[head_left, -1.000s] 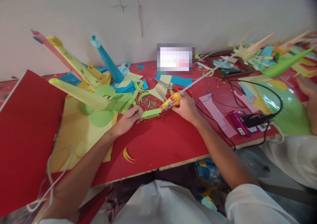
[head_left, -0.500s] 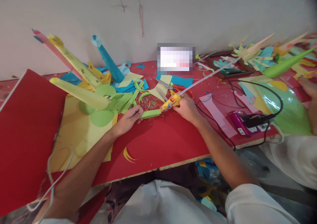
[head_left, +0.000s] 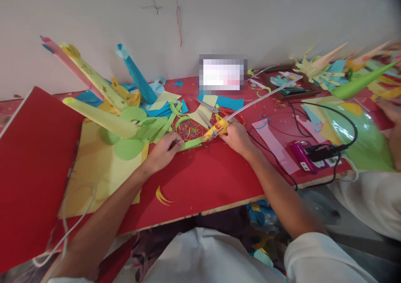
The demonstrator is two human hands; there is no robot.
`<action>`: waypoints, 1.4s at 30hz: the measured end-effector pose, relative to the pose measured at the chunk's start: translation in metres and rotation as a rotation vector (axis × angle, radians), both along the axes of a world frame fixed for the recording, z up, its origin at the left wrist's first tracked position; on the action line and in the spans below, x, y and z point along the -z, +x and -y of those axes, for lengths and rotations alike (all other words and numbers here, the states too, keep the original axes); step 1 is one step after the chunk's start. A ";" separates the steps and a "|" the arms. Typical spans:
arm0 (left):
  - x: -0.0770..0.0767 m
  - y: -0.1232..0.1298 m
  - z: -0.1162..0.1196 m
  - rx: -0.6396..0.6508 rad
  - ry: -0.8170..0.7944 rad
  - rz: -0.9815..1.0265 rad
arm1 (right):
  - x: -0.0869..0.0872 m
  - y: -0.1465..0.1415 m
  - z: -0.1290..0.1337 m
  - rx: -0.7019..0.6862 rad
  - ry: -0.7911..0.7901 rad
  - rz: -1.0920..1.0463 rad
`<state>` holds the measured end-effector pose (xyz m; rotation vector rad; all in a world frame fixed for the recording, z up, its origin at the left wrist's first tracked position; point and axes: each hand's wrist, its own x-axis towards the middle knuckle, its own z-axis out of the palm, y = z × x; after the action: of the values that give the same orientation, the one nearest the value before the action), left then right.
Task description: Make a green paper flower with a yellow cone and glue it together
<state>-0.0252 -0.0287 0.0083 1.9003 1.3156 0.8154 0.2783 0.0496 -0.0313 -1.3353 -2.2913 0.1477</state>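
Note:
A yellow glue gun (head_left: 216, 129) with a long clear glue stick (head_left: 265, 98) in its back is held in my right hand (head_left: 238, 139). Its nozzle points left, at the right end of a green paper strip (head_left: 191, 144). My left hand (head_left: 165, 150) pinches the left end of that strip just above the red table (head_left: 200, 178). Behind the strip lie thin colored paper scraps (head_left: 189, 128) and scissors (head_left: 208, 106) with orange-red handles. Left of my left hand, a pale yellow paper cone (head_left: 103, 118) lies tilted over green paper discs (head_left: 125, 147).
Blue (head_left: 138, 78) and star-marked yellow (head_left: 97, 82) paper tubes stand behind at left. A purple power socket (head_left: 303, 155) with black cables is at right, near another person's hand (head_left: 390, 112). A pink strip (head_left: 275, 145) and yellow curved scraps (head_left: 163, 196) lie on the table.
My left hand has shifted slightly, its fingers now more arched at the strip's end. The green strip is tilted a little more. My right hand and the glue gun have hardly moved.

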 end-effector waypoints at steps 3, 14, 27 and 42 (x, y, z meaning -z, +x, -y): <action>0.000 0.002 0.002 -0.024 0.068 -0.079 | -0.002 -0.002 0.001 0.021 -0.013 0.006; 0.004 0.005 0.009 -0.093 0.112 -0.141 | -0.010 0.002 0.005 0.065 -0.066 -0.103; 0.010 0.006 0.010 -0.083 0.116 -0.128 | -0.036 0.034 -0.007 0.167 -0.376 -0.295; 0.015 0.012 0.014 -0.069 0.144 -0.248 | -0.027 0.056 -0.018 0.423 -0.263 -0.303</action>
<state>-0.0135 -0.0424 -0.0063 2.1337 1.5135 0.7441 0.3346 0.0679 -0.0047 -1.7628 -1.7423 0.4855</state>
